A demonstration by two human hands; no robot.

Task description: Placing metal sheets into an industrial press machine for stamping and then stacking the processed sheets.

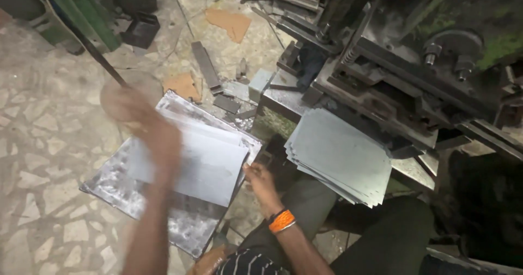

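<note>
Floor is pale stone-chip terrazzo [43, 144], dusty, filling the left half of the frame. Scrap lies on it in the upper middle: torn cardboard pieces [231, 23], a dark flat metal bar [206, 65], small offcuts. A black block [141, 30] and green-painted frame [81, 13] sit upper left. The right half is a heavy dark press machine [414, 73], greasy, with bolts and a spring on top.

Centre left, a big mottled steel plate [120, 190] lies flat on the floor, and on it sits a loose stack of grey metal sheets [210, 166], fanned slightly. My left hand [133, 109] is a motion smear over the stack's upper left corner (too blurred, I cannot tell whether it grips anything). My right hand [260, 181], orange band at the wrist, pinches the right edge of the top sheets, fingers curled narrow on that edge.

A second stack of grey sheets [340, 155] rests centre right, against the machine bed and over my knee [392, 231], corners splayed.

Open room: wide bare floor left and lower left of the plate. Right side is tight; the machine's edge and the second stack crowd the gap by my right hand.
</note>
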